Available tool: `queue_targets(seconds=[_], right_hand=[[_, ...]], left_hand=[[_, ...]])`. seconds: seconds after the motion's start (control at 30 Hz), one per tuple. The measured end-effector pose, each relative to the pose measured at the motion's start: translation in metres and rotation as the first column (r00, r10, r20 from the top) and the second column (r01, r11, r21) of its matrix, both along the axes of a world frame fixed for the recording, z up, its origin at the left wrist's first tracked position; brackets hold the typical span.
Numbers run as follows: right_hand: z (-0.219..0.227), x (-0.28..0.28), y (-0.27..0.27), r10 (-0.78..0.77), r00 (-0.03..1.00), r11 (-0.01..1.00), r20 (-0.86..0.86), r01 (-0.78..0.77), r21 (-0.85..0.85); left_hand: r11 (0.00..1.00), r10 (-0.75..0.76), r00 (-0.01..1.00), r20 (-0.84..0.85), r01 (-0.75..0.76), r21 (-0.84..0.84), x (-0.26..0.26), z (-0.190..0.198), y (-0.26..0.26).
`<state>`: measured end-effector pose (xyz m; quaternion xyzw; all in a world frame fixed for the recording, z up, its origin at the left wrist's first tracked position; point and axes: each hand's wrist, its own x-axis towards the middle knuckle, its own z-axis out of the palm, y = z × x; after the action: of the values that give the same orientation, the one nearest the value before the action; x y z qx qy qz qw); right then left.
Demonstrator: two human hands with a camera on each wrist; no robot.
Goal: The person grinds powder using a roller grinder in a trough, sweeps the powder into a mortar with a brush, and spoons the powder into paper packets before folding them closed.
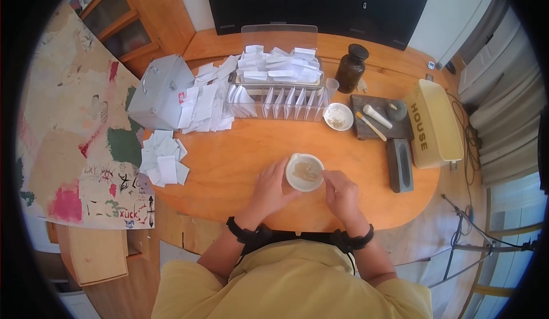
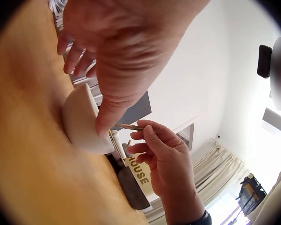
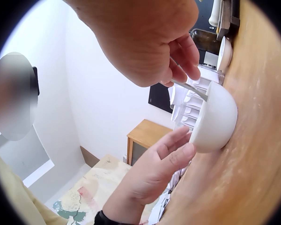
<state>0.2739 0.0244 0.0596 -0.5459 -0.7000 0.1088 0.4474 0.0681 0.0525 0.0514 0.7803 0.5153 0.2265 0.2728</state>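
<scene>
A white bowl [image 1: 290,177] with a small pouring lip sits near the table's front edge, light brown matter spread over its inside. My left hand [image 1: 270,186] holds it from the left, thumb on the near rim and fingers round the far side. In the right wrist view, the left thumb and fingertips meet the rim of the bowl [image 3: 220,117]. From the right, my right hand [image 1: 342,193] pinches a thin metal utensil [image 3: 189,88] between thumb and fingers. Its lower end dips inside the bowl and is hidden by the wall.
Behind the bowl stand clear bins [image 1: 277,103] of folded white papers, a silver case [image 1: 163,93] and loose paper slips [image 1: 166,159]. To the right are a small white dish [image 1: 337,126], a dark board [image 1: 366,104] with a pestle [image 1: 377,116] and brush, a grey trough [image 1: 401,167] and a yellow bin [image 1: 443,130].
</scene>
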Motion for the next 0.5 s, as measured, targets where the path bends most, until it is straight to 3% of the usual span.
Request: queue_targets(seconds=[0.1,0.23,0.3,0.4,0.5], right_hand=[[-0.005,-0.003,0.005,0.005,0.996,1.0,0.088,-0.006,0.012],[0.002,-0.008,0.004,0.023,0.999,1.0,0.043,-0.023,-0.003],[0.0,-0.008,0.006,-0.02,0.999,1.0,0.04,0.019,0.019],[-0.007,-0.004,0.002,0.044,0.998,0.999,0.052,-0.044,0.002],[0.006,-0.005,-0.002,-0.037,0.999,0.999,0.032,0.036,0.023]], left_hand=[[0.986,-0.15,0.985,-0.088,0.156,0.064,0.003,0.004,0.019],[0.91,-0.363,0.922,-0.137,0.382,0.16,0.004,0.0,0.046],[0.89,-0.437,0.886,-0.156,0.451,0.069,0.009,0.005,0.056],[0.873,-0.476,0.863,-0.169,0.486,0.026,0.01,0.008,0.061],[0.901,-0.415,0.891,-0.185,0.431,0.055,0.013,0.003,0.058]])
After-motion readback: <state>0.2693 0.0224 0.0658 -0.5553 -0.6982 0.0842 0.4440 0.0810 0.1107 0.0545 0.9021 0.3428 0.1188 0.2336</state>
